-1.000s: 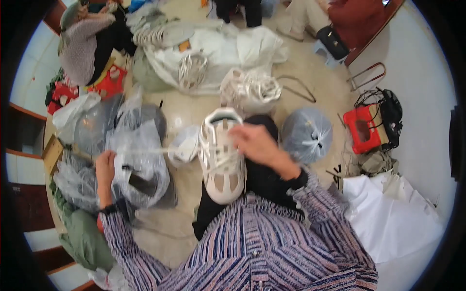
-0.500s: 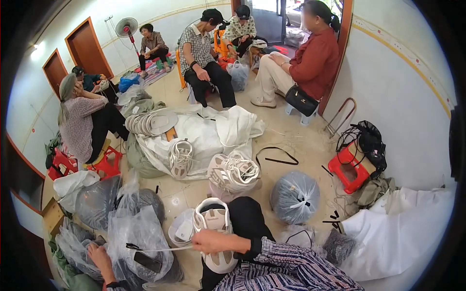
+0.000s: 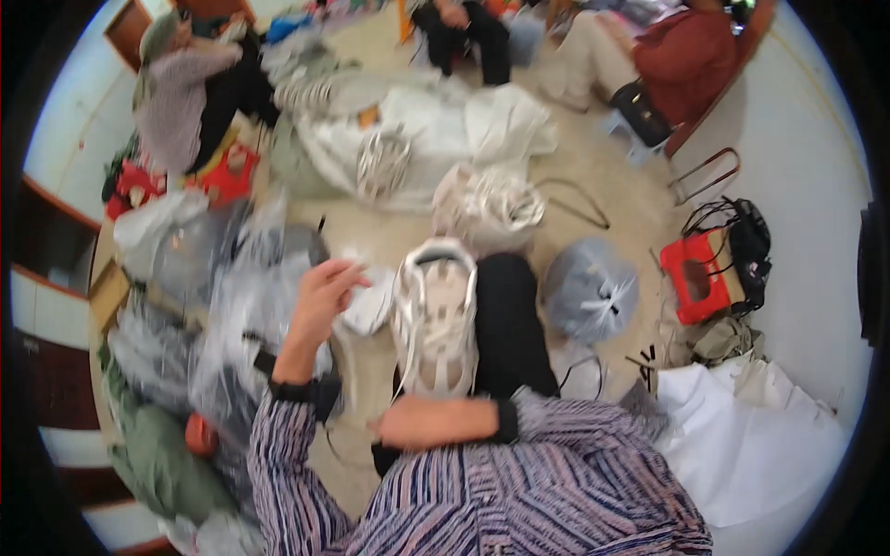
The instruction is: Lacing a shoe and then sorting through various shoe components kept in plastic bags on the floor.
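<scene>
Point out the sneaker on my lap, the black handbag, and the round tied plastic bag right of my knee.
Sneaker (image 3: pixel 438 320), head view: laced middle of the upper.
Black handbag (image 3: pixel 640 113), head view: middle of its body.
Round tied plastic bag (image 3: pixel 582 289), head view: bulging surface beside the knot.

No text, label, brand, number or sign could be read in the head view. The lighter sneaker (image 3: pixel 434 315) on the person's lap showed no legible mark, its surface blurred. The black handbag (image 3: pixel 640 113), the tied round bag (image 3: pixel 591 289), the white sheeting (image 3: pixel 751 435) and the right-hand wall (image 3: pixel 807 232) likewise bore no readable lettering.
</scene>
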Demonstrator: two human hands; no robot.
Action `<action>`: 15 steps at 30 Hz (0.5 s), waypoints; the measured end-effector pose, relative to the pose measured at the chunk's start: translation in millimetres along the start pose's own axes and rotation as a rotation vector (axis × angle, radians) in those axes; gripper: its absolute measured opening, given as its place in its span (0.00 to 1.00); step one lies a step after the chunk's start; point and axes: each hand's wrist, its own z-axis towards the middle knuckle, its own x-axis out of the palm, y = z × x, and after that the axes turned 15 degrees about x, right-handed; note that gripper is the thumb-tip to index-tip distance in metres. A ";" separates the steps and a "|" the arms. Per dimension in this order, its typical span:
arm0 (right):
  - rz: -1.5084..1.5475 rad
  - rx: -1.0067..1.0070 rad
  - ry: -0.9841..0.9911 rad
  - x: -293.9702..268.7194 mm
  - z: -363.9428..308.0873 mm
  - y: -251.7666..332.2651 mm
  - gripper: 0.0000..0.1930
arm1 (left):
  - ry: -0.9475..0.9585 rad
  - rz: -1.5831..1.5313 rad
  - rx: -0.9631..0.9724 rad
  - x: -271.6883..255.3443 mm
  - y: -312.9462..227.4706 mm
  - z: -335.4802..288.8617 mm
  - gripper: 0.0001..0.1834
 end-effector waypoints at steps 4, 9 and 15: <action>0.115 0.520 -0.463 -61.6 -43.1 -18.1 0.15 | 0.186 0.320 0.070 28.1 14.4 -24.6 0.09; 0.306 0.735 -0.583 -97.0 -55.1 -54.6 0.13 | 0.292 0.526 0.070 38.5 16.1 -33.2 0.09; 0.698 0.800 -0.399 -111.1 -42.0 -46.6 0.15 | 0.321 0.809 0.241 38.4 17.1 -31.7 0.11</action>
